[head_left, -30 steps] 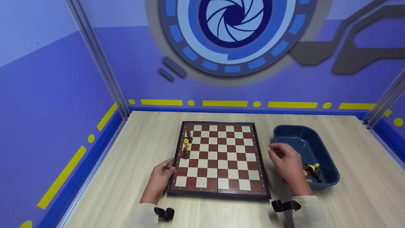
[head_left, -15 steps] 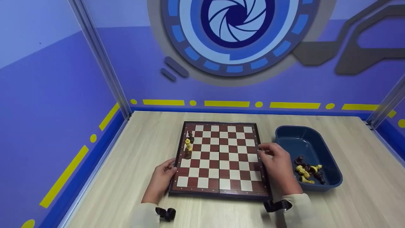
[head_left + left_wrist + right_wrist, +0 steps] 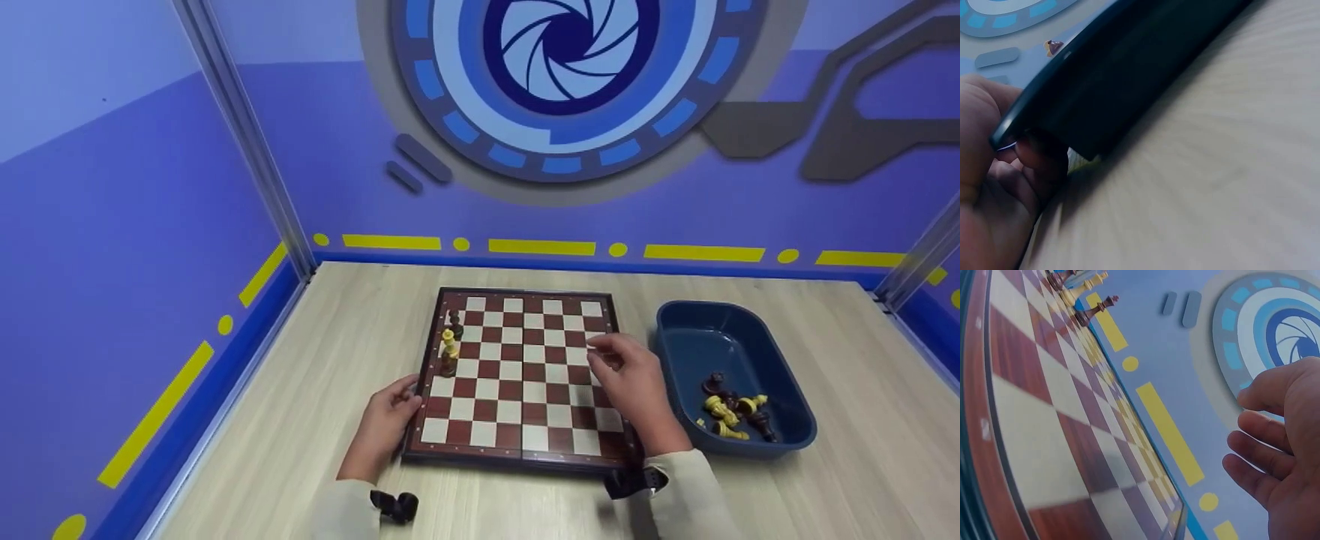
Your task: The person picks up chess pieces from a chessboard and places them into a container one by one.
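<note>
A brown-and-white chessboard [image 3: 487, 390] lies flat on the table. My left hand [image 3: 384, 421] grips its left edge; in the left wrist view, fingers [image 3: 1036, 157] curl beneath the board's dark rim [image 3: 1089, 84]. Three chess pieces stand in a row along the board's left side: a dark piece [image 3: 455, 322] at the back, a pale yellow king [image 3: 448, 341], and a dark piece [image 3: 448, 366] nearest me. Over the board's right side hovers my right hand [image 3: 634, 382]. Its fingers [image 3: 1264, 433] are loosely bent, with nothing between them and the thumb.
To the right of the board stands a dark blue tub [image 3: 799, 397], with several yellow and dark chess pieces [image 3: 724, 409] lying in its near end. Blue printed walls [image 3: 525, 217] enclose the wooden table [image 3: 367, 315] at the back and sides.
My right hand has moved left from beside the tub to above the board's right side, uncovering pieces in the tub. My left hand stays on the board's edge. The standing pieces have not moved.
</note>
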### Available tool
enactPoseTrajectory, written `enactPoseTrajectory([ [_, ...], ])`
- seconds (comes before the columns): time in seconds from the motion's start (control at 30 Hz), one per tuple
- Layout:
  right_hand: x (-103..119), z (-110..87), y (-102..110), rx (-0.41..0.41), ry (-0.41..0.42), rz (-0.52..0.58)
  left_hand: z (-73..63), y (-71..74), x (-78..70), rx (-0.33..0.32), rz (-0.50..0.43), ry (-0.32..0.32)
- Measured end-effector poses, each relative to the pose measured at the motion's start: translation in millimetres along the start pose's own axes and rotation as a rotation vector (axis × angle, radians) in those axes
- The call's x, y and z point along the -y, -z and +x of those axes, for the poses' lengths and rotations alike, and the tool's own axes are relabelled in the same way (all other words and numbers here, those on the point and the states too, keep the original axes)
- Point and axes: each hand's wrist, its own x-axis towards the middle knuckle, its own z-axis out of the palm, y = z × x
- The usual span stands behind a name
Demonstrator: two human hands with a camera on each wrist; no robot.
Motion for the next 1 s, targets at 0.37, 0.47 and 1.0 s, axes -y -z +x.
enactPoseTrajectory([
  [0.37,16.0,2.7,-19.5,0.031,0.001,0.089,1.7,-1.4,6.3,-0.006,-0.013,0.007],
  [0.47,20.4,3.2,-24.1,0.029,0.009,0.082,2.3,-1.6,8.4,0.000,-0.022,-0.002],
  [1.0,40.6,7.0,-47.5,0.146,-0.001,0.093,2.9,-1.0,6.9,-0.008,-0.032,0.002],
])
